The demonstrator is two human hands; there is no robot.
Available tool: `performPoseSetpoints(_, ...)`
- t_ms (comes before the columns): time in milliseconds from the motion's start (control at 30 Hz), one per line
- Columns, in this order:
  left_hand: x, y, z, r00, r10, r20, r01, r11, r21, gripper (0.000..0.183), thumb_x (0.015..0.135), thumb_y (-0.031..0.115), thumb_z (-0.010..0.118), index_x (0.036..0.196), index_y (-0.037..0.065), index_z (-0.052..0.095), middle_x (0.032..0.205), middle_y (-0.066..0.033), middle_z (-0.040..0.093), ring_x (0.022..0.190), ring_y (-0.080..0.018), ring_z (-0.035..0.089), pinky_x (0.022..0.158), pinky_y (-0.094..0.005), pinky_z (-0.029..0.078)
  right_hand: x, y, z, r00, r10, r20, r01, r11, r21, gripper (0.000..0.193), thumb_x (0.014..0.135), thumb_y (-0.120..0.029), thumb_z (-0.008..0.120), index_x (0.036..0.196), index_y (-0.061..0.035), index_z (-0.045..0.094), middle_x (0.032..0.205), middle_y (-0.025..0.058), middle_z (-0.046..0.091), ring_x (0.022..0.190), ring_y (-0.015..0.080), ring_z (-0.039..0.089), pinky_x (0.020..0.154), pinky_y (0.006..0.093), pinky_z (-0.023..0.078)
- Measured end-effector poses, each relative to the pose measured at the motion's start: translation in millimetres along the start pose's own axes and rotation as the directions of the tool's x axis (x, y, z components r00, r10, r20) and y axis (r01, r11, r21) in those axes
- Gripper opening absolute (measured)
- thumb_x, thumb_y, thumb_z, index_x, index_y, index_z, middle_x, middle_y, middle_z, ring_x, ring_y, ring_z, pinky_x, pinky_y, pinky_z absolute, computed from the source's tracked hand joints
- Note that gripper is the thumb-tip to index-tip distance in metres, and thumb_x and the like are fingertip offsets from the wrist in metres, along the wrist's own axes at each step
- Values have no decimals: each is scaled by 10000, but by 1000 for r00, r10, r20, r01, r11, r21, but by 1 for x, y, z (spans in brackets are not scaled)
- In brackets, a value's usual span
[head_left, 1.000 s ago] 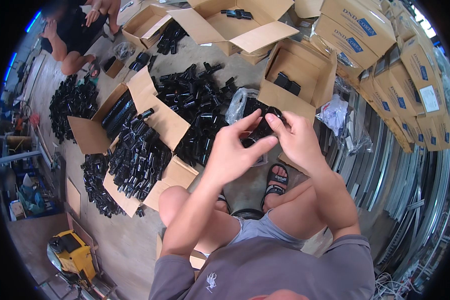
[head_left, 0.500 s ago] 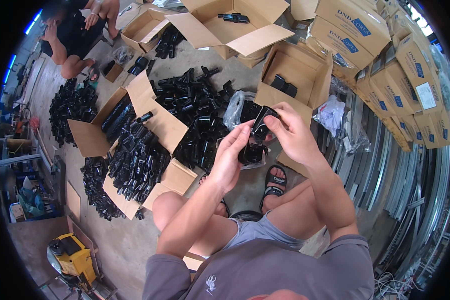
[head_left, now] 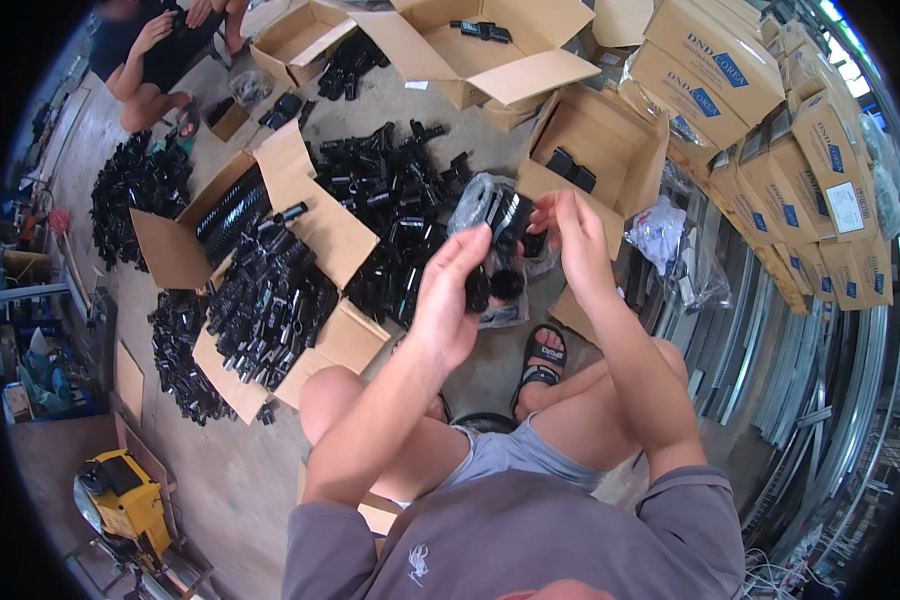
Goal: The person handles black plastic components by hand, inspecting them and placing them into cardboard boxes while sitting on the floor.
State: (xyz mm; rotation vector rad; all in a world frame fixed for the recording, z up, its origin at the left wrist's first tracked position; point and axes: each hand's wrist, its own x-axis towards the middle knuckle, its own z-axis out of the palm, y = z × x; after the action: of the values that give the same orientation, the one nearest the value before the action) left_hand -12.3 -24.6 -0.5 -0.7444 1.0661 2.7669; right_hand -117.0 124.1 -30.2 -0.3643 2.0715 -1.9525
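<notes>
My left hand (head_left: 452, 288) is closed around a glossy black plastic part (head_left: 510, 216), held up in front of my knees. My right hand (head_left: 578, 236) is at the part's right side, its bent fingertips against the black plastic; just where its thumb grips is hard to see. Behind and below the hands, a clear plastic bag (head_left: 470, 203) with dark pieces lies partly hidden. To the left, a big heap of similar black parts (head_left: 395, 180) spreads over the floor. An open carton (head_left: 170, 248) there is heaped with more of them.
An open carton (head_left: 625, 135) with a black piece inside stands beyond my right hand. Another large open carton (head_left: 535, 80) is further back. Stacked boxes (head_left: 705, 75) and long metal profiles (head_left: 750, 350) line the right. A person (head_left: 150, 50) sits at far left; a yellow machine (head_left: 130, 500) is lower left.
My right hand has shifted slightly right and its fingers have loosened, with the thumb off the part's front. The part has turned more upright in my left hand. The view has shifted slightly.
</notes>
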Motion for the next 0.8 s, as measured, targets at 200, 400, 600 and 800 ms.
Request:
performPoseSetpoints(200, 1, 30, -2, 982, 179, -63, -186, 974, -131, 292, 972, 379, 604, 1106, 119, 613, 1017, -61, 690, 771, -97, 589, 596, -254, 449, 9, 136, 9, 948, 252, 193, 10, 583, -812, 266, 907, -295, 596, 971, -71, 726, 979, 215, 704, 990, 391, 666, 872, 476, 523)
performPoseSetpoints(400, 2, 44, -18, 942, 279, -187, -314, 930, -192, 213, 967, 356, 619, 1045, 158, 626, 996, -44, 711, 843, -95, 629, 584, -253, 427, -25, 237, 56, 875, 432, 220, 67, 340, -938, 186, 822, -128, 606, 929, -82, 751, 992, 217, 710, 960, 394, 686, 851, 482, 550)
performPoseSetpoints(600, -13, 47, -18, 931, 289, -222, -327, 932, -159, 209, 984, 317, 604, 1094, 143, 638, 973, -19, 716, 830, -92, 657, 605, -258, 459, -31, 297, 87, 925, 363, 114, 13, 269, -963, 201, 845, -143, 569, 941, -73, 732, 972, 232, 707, 928, 405, 693, 815, 488, 558)
performPoseSetpoints(800, -12, 47, -21, 939, 274, -208, -303, 945, -124, 227, 984, 308, 616, 1143, 153, 665, 980, 14, 728, 802, -44, 637, 600, -230, 435, -9, 332, 108, 928, 309, 208, 137, 234, -962, 208, 862, -166, 560, 978, -65, 699, 965, 214, 706, 912, 399, 691, 796, 482, 556)
